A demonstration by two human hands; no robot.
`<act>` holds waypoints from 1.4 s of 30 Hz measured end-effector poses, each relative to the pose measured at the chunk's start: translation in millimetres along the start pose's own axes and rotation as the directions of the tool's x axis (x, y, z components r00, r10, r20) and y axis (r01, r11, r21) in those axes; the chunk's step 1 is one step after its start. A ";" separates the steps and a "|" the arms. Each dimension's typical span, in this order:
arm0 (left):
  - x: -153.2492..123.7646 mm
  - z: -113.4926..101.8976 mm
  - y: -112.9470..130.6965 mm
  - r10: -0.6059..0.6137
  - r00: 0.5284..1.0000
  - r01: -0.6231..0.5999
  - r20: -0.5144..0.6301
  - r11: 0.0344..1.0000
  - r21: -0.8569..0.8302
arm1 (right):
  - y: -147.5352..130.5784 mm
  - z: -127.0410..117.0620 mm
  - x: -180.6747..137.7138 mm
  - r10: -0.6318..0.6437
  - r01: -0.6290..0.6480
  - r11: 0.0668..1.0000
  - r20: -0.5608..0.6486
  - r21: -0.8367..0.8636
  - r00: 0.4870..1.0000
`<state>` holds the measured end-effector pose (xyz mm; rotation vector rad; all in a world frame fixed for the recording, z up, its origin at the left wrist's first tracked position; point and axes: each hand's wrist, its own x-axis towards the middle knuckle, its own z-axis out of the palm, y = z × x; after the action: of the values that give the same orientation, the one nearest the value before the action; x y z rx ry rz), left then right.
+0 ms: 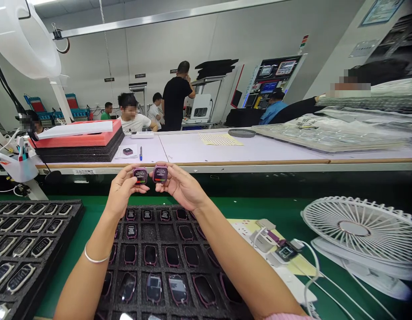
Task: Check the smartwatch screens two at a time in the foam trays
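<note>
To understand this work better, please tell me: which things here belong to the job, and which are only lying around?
In use: left hand with a watch; right hand with a watch; foam tray of watches.
Lying about: desk fan; pen; red box.

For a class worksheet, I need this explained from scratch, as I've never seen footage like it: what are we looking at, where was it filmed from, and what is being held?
No machine appears here. One camera worn on a person's head looks down at their bare hands. The left hand holds a small purple-framed device, and the right hand holds a second device; both screens are lit. Below them, on a green bench, lies a black foam tray of similar devices, with a white desk fan to the right.
</note>
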<state>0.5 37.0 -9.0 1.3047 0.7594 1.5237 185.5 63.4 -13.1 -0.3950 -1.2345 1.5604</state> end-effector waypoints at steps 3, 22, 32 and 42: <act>4.3 2.7 4.8 0.024 1.000 -0.024 -0.006 1.000 -0.017 | -6.4 2.8 4.0 -0.020 0.020 1.000 0.010 -0.017 1.000; -6.1 6.1 11.9 0.134 0.989 -0.140 0.062 0.985 0.102 | -16.1 5.0 -4.2 -0.065 0.070 0.996 0.094 -0.053 0.993; -14.4 9.4 0.4 0.121 0.991 -0.128 0.054 0.982 0.140 | -2.6 0.3 -19.0 -0.041 0.050 0.994 0.099 -0.094 0.994; -20.7 5.1 -16.1 -0.049 0.998 0.041 0.048 0.985 0.165 | 17.9 -11.1 -28.6 0.066 -0.066 0.998 0.000 -0.011 0.998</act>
<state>9.1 22.8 -29.9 1.4326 0.8902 1.4096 195.7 46.0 -42.3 -0.4469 -1.2417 1.6099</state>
